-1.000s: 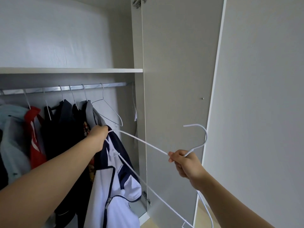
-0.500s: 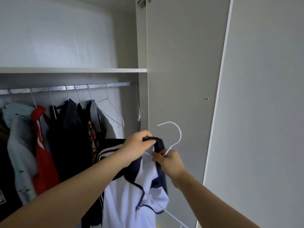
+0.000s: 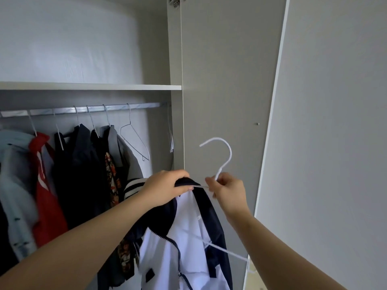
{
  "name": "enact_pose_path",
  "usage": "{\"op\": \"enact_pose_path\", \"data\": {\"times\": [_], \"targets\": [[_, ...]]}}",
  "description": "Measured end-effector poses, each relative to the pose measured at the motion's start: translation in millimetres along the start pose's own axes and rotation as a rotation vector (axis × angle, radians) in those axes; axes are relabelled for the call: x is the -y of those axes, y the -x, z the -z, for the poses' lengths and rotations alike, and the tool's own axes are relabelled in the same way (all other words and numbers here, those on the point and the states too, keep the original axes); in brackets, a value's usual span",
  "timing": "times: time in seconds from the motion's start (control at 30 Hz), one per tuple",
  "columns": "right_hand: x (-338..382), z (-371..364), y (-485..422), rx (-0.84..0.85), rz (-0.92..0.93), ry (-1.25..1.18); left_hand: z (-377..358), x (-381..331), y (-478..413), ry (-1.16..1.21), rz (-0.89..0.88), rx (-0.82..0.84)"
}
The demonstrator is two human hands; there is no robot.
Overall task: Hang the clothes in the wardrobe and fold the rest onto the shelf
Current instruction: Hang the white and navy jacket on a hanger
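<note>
**Desk:** Take the rail (image 3: 117,107) as your mark. Where's the jacket (image 3: 188,222)?

**Operator:** On my feed the navy-and-white jacket hangs below the rail's right end and nearer the camera, not on the rail. It's partly draped over a white hanger (image 3: 219,171). The hook stands upright, off to the right of the rail's end and lower than it.

**Desk:** And the hands?

**Operator:** The left hand (image 3: 167,189) is clenched round the jacket's dark collar, right where the hanger's arm goes in. The right hand (image 3: 228,191) pinches the hanger's neck just under the hook, fingers curled. I see the two hands just beside each other, both below the rail's right end. One bare arm of the hanger pokes out of the jacket lower down.

**Desk:** What's on the rail itself?

**Operator:** There's an empty wire hanger (image 3: 135,141) near its right end. Left of that hang dark garments (image 3: 81,164), a red garment (image 3: 47,195) and a pale blue shirt (image 3: 14,185). A shelf (image 3: 90,87) runs just above the rail.
</note>
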State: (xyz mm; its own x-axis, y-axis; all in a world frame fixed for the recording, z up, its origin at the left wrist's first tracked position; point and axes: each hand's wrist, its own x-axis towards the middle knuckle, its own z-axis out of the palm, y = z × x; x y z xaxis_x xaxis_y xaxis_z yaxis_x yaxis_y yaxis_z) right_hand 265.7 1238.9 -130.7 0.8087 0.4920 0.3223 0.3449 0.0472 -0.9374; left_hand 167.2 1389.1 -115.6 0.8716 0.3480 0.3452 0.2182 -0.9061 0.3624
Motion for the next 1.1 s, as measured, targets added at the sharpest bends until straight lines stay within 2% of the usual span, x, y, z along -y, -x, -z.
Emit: {"op": "enact_pose_path", "data": {"times": [0.1, 0.13, 0.2, 0.23, 0.3, 0.37, 0.47, 0.53, 0.6, 0.63, 0.67, 0.8, 0.87, 1.1], "targets": [[-3.8, 4.0, 4.7, -0.331, 0.5, 0.435, -1.4, -3.5, -4.5, 0.145, 0.091, -0.141], [-7.9, 6.2, 8.3, -0.37, 0.652, 0.53, -0.9, -4.0, -6.6, 0.173, 0.115, -0.189], [-23.3, 8.0, 17.8, -0.267, 0.79, 0.649, 3.2, -5.0, -10.2, 0.198, 0.142, -0.271], [-33.6, 8.0, 22.6, -0.176, 0.771, 0.706, 6.2, -6.1, -11.7, 0.203, 0.144, -0.306], [-51.4, 7.3, 26.2, -0.033, 0.526, 0.791, 12.8, -10.0, -14.1, 0.213, 0.119, -0.367], [-67.8, 5.5, 24.3, -0.023, 0.252, 0.827, 19.7, -13.8, -14.5, 0.23, 0.081, -0.425], [-77.1, 6.3, 17.0, -0.092, -0.044, 0.744, 31.6, -13.6, -13.2, 0.315, 0.027, -0.513], [-81.7, 8.8, 12.1, 0.043, -0.215, 0.629, 38.8, -10.9, -11.9, 0.386, -0.018, -0.556], [-88.2, 4.2, 9.7, 0.28, -0.291, 0.6, 44.2, -7.8, -9.7, 0.415, -0.071, -0.59], [-89.5, 1.1, 10.5, 0.339, -0.302, 0.594, 46.9, -6.3, -8.1, 0.415, -0.088, -0.596], [-90.4, -1.6, 11.8, 0.329, -0.317, 0.552, 49.5, -4.3, -6.7, 0.404, -0.102, -0.593], [-84.0, -0.8, 11.1, 0.157, -0.509, 0.099, 60.9, 13.5, 1.5, 0.306, -0.117, -0.571], [-76.5, 4.8, 6.8, 0.131, -0.571, -0.079, 67.1, 28.3, 6.9, 0.269, -0.104, -0.565], [-52.1, 17.1, -4.9, 0.231, -0.658, -0.379, 90.0, 75.6, 24.3, 0.179, -0.021, -0.485]]}}
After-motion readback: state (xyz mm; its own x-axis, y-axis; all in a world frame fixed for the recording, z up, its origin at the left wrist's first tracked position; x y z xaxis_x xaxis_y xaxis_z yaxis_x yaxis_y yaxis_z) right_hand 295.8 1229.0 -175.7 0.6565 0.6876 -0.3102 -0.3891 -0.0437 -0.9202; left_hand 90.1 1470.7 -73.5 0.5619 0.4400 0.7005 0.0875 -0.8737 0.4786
